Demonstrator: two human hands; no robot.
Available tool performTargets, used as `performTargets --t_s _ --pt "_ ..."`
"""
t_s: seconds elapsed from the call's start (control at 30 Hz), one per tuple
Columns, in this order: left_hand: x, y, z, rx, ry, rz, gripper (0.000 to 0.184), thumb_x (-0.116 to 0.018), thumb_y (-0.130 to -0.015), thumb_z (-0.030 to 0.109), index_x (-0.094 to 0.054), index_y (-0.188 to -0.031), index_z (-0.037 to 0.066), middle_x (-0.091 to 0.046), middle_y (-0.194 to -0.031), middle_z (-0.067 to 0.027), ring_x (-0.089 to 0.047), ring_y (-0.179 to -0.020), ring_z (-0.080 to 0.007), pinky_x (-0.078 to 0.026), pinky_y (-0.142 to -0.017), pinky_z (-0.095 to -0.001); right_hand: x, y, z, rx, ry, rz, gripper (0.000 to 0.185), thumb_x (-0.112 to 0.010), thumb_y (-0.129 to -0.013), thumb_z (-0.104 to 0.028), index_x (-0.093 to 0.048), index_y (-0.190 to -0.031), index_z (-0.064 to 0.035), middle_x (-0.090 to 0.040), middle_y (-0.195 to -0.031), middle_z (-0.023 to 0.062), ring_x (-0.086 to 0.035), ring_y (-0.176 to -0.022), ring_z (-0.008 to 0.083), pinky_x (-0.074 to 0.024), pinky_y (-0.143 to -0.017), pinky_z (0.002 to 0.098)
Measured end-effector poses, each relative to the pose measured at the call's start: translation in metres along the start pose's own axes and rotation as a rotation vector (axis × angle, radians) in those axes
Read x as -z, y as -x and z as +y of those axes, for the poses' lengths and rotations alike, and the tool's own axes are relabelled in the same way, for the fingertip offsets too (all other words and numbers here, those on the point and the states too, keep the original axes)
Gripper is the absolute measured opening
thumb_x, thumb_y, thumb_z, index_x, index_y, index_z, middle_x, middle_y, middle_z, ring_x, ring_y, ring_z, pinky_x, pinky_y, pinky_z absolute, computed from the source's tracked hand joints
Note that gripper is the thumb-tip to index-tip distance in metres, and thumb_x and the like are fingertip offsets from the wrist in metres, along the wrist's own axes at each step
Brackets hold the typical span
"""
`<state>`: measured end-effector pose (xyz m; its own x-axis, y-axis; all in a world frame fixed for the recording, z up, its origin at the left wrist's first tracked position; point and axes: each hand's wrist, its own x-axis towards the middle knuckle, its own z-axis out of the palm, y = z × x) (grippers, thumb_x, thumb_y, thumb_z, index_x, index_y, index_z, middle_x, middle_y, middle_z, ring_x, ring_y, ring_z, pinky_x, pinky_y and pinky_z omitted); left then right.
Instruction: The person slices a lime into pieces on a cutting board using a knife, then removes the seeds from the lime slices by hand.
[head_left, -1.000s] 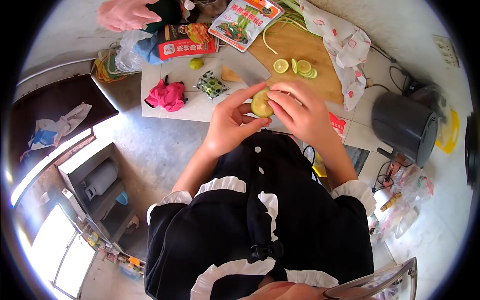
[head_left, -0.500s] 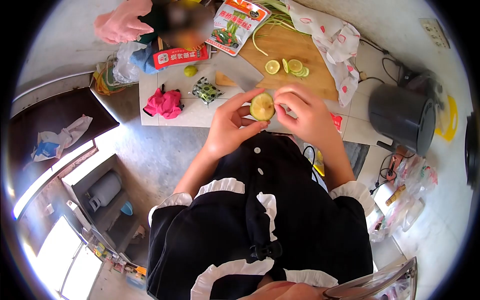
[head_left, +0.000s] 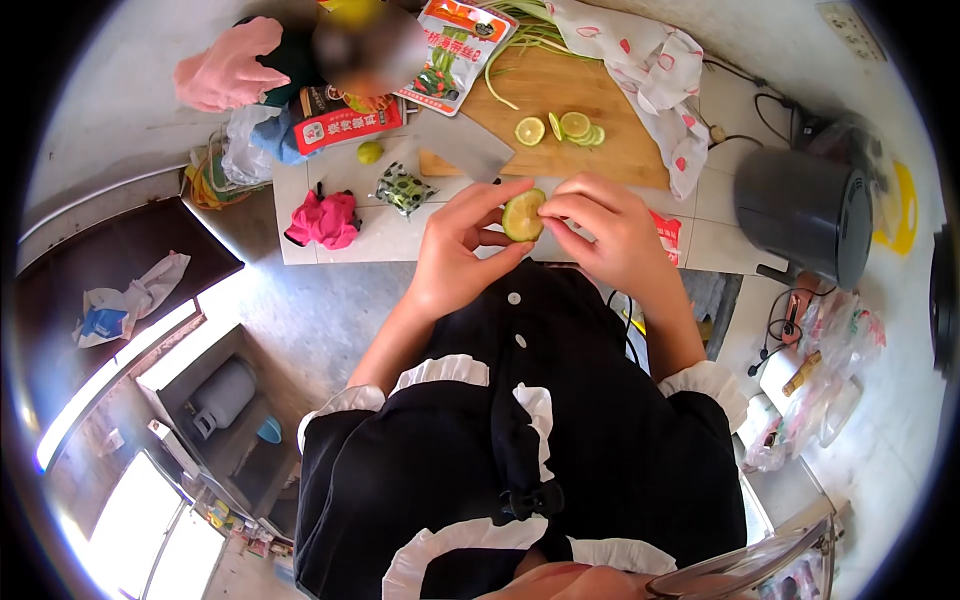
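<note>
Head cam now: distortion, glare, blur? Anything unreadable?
Head view: heavy fisheye, black corners, lines bowing near the rim; head view: panes at lower left blown to white; head view: smeared patch left of the white packet unreadable; head view: cut lime, left hand and right hand clear enough.

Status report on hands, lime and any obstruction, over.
Left hand holds cut lime. Right hand at its edge, contact unclear. Knife blade lies beyond, apparently not in the way.
</note>
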<state>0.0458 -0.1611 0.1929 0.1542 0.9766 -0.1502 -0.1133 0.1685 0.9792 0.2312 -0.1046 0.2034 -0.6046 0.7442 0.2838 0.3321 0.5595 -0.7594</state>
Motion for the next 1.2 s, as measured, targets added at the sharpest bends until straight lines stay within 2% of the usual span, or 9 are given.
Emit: performTargets --t_s 0.27,0.47,0.67,0.87,0.97,1.07,1.2 --pt "-0.006 -0.005 -0.001 0.048 0.105 -0.043 0.051 -0.061 -0.072 -0.015 -0.053 -0.120 -0.002 -0.053 -0.105 -0.0085 -0.060 -0.098 -0.0203 -0.054 -0.081 -0.0304 0.007 0.000 -0.004 0.008 0.018 -0.017 0.016 -0.067 -0.066 -0.001 -0.056 -0.077 -0.0044 -0.055 -0.079 0.0048 -0.056 -0.067 0.0238 -0.0455 -0.056 0.0329" --pt "-0.007 -0.005 -0.005 0.120 0.207 -0.095 0.053 -0.061 -0.072 -0.016 -0.048 -0.122 -0.004 -0.055 -0.110 -0.0112 -0.060 -0.099 -0.0216 -0.054 -0.081 -0.0319 0.015 -0.004 -0.001 -0.017 -0.027 -0.153 0.018 -0.066 -0.064 0.000 -0.051 -0.073 -0.0039 -0.050 -0.073 0.0066 -0.053 -0.064 0.0259 -0.0425 -0.053 0.0352" --pt "-0.006 -0.009 -0.008 0.099 0.328 -0.075 0.057 -0.061 -0.072 -0.017 -0.045 -0.124 -0.004 -0.054 -0.112 -0.0129 -0.059 -0.099 -0.0214 -0.054 -0.083 -0.0336 0.021 0.003 0.002 -0.019 -0.155 -0.119 0.017 -0.066 -0.064 0.000 -0.051 -0.072 -0.0040 -0.052 -0.074 0.0062 -0.055 -0.064 0.0251 -0.0428 -0.053 0.0333" --pt "-0.007 -0.009 -0.005 0.134 0.419 -0.094 0.059 -0.059 -0.072 -0.019 -0.044 -0.127 -0.004 -0.054 -0.114 -0.0137 -0.058 -0.101 -0.0214 -0.053 -0.085 -0.0352 0.012 0.007 -0.001 -0.142 -0.201 0.098 0.013 -0.065 -0.069 0.001 -0.057 -0.078 -0.0035 -0.055 -0.075 0.0053 -0.057 -0.063 0.0214 -0.0448 -0.055 0.0306" --pt "-0.008 -0.010 -0.006 0.112 0.430 -0.108 0.058 -0.060 -0.074 -0.017 -0.043 -0.128 -0.004 -0.055 -0.114 -0.0121 -0.057 -0.102 -0.0200 -0.052 -0.086 -0.0338 0.009 0.005 -0.004 -0.176 -0.222 0.125 0.012 -0.064 -0.070 0.001 -0.058 -0.079 -0.0038 -0.055 -0.075 0.0053 -0.057 -0.064 0.0207 -0.0456 -0.056 0.0295" --pt "-0.009 -0.009 -0.004 0.115 0.433 -0.099 0.058 -0.059 -0.074 -0.017 -0.043 -0.128 -0.005 -0.055 -0.114 -0.0130 -0.057 -0.102 -0.0206 -0.052 -0.086 -0.0346 0.010 0.003 0.002 -0.016 -0.134 0.129 0.013 -0.065 -0.069 0.001 -0.059 -0.079 -0.0043 -0.056 -0.076 0.0051 -0.057 -0.064 0.0210 -0.0458 -0.056 0.0300" --pt "-0.009 -0.010 -0.001 0.119 0.400 -0.102 0.058 -0.059 -0.073 -0.017 -0.042 -0.128 -0.006 -0.055 -0.114 -0.0134 -0.057 -0.103 -0.0209 -0.053 -0.085 -0.0341 0.012 0.002 0.003 0.012 -0.071 0.089 0.015 -0.065 -0.068 0.002 -0.060 -0.080 -0.0050 -0.057 -0.077 0.0050 -0.057 -0.066 0.0227 -0.0457 -0.056 0.0316"
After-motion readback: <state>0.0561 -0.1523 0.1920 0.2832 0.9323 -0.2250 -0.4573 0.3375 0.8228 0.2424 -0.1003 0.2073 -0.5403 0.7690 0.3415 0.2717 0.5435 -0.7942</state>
